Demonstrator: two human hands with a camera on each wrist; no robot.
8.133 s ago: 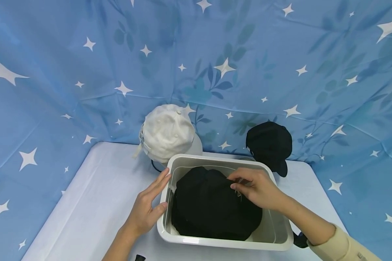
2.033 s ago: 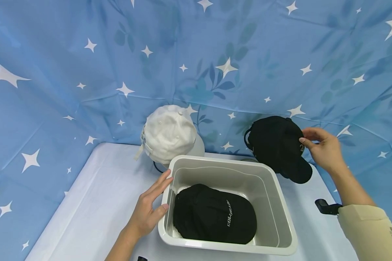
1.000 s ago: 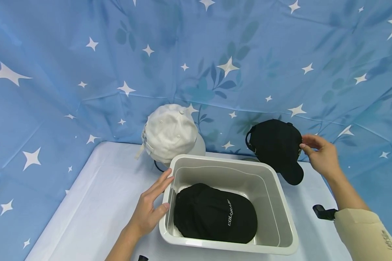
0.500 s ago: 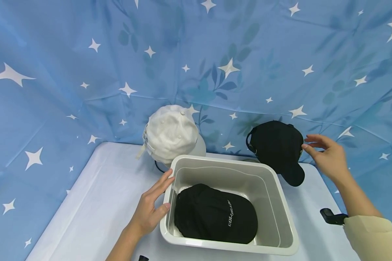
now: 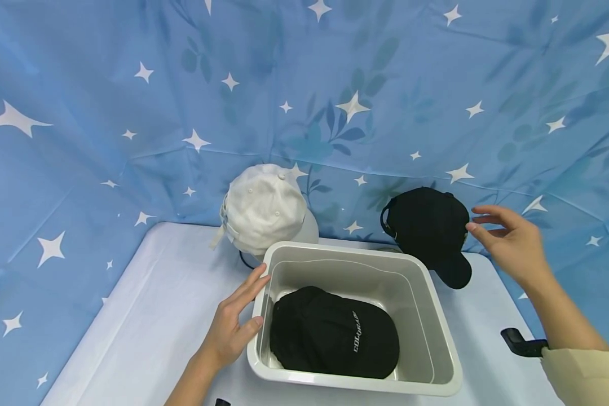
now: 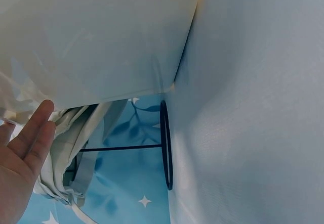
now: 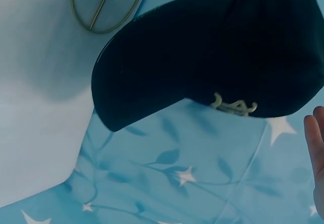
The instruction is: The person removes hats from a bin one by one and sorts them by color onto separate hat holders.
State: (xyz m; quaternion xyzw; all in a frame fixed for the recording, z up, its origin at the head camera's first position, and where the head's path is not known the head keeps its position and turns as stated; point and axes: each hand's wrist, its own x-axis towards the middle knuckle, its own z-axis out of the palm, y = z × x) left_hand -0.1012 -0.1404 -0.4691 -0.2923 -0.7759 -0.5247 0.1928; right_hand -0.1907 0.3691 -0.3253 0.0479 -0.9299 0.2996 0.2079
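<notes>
A black cap (image 5: 428, 225) with a pale metal emblem hangs at the back right, its brim pointing down toward the front. My right hand (image 5: 512, 239) is just right of it, fingers loosely bent and holding nothing. In the right wrist view a gap shows between the fingers (image 7: 315, 138) and the cap. My left hand (image 5: 230, 321) lies against the left rim of a grey-white plastic bin (image 5: 438, 338), fingers extended. Inside the bin lies another black cap (image 5: 335, 332) with white lettering on it. A cream cap (image 5: 266, 208) sits behind the bin's left corner.
A black wire stand (image 6: 164, 145) with a ring base is under the cream cap. Another wire ring base (image 7: 93, 29) stands on the white-covered table (image 5: 182, 293) below the black cap. Blue star-patterned cloth (image 5: 304, 84) hangs behind and at both sides.
The emblem cap, handled at the bin earlier, is now at the back right. Its brim has turned leftward, and my right hand has released it and drawn slightly right. My left hand stays put.
</notes>
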